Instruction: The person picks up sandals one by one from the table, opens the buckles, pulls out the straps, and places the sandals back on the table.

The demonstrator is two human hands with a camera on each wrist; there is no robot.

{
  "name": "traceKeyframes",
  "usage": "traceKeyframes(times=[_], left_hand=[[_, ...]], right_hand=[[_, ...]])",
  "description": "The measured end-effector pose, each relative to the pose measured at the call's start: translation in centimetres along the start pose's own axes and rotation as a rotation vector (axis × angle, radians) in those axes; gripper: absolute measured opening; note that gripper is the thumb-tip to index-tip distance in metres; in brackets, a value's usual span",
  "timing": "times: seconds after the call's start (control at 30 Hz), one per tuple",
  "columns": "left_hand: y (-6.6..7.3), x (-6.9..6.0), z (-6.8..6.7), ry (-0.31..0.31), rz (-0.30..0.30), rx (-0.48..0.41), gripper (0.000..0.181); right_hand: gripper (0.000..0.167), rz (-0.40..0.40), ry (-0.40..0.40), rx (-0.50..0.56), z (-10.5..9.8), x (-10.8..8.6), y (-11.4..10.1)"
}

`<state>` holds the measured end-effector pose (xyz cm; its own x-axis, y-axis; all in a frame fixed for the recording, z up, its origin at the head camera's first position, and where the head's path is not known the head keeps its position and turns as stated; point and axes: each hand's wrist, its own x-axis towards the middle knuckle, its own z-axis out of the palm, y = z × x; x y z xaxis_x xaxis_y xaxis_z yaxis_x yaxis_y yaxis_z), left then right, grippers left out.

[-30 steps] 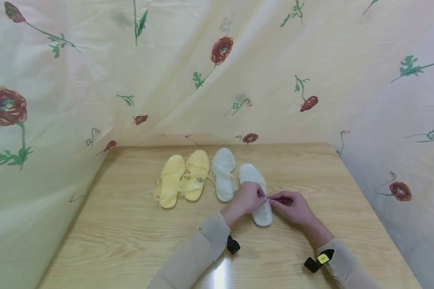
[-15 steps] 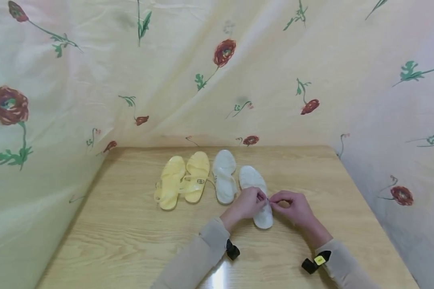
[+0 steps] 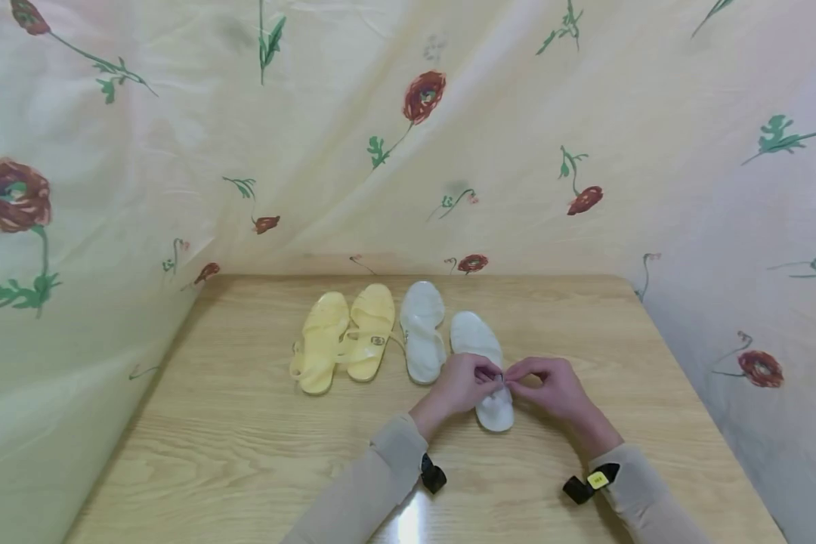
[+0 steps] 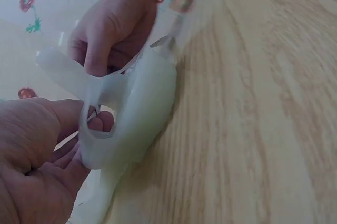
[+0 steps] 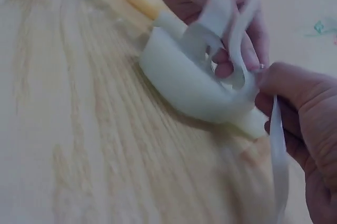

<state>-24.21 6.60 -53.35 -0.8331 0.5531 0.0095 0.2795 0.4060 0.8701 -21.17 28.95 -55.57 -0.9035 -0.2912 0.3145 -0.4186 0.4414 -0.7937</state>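
A white jelly sandal point(image 3: 472, 332) lies sole down on the table, with its toe pointing away. At its ankle strap, my left hand point(image 3: 464, 383) pinches the end with a small metal buckle point(image 5: 261, 67). From the right side, my right hand point(image 3: 549, 387) pinches the strap point(image 5: 279, 166) between thumb and forefinger, and its loose length hangs below the fingers in the right wrist view. Both hands' fingertips nearly meet over the sandal. Whether the strap passes through the buckle is hidden by the fingers.
Left of the hands lies a second white sandal point(image 3: 421, 332). Beyond it are two yellow sandals point(image 3: 321, 340), side by side with their straps overlapping. A flowered cloth point(image 3: 313, 136) hangs behind and beside the wooden table point(image 3: 231, 438).
Both hands stay at the strap of the same sandal. The left hand has shifted slightly left, and its fingers have shifted a little at the buckle. The other sandals lie as before.
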Motion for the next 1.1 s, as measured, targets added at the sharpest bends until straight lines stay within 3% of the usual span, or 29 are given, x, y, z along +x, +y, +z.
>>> traceKeyframes(times=[0.13, 0.33, 0.63, 0.83, 1.1], left_hand=[[0.1, 0.1, 0.3, 0.020, 0.007, -0.004, 0.015], [-0.2, 0.2, 0.1, 0.021, 0.009, 0.001, 0.014], [-0.5, 0.0, 0.2, 0.060, 0.031, -0.039, 0.013], [-0.7, 0.1, 0.4, 0.066, 0.024, -0.080, 0.014], [-1.2, 0.2, -0.2, 0.065, 0.025, -0.064, 0.012]], right_hand=[[0.017, 0.035, -0.013, -0.089, -0.4, -0.2, -0.4], [0.014, 0.127, -0.024, -0.047, -0.3, -0.6, -0.4], [0.014, 0.076, -0.014, -0.013, -0.3, -0.7, 0.0], [0.020, 0.020, -0.031, -0.059, -0.7, -0.4, -0.5], [0.014, 0.076, -0.037, -0.004, -0.3, -0.4, -0.7]])
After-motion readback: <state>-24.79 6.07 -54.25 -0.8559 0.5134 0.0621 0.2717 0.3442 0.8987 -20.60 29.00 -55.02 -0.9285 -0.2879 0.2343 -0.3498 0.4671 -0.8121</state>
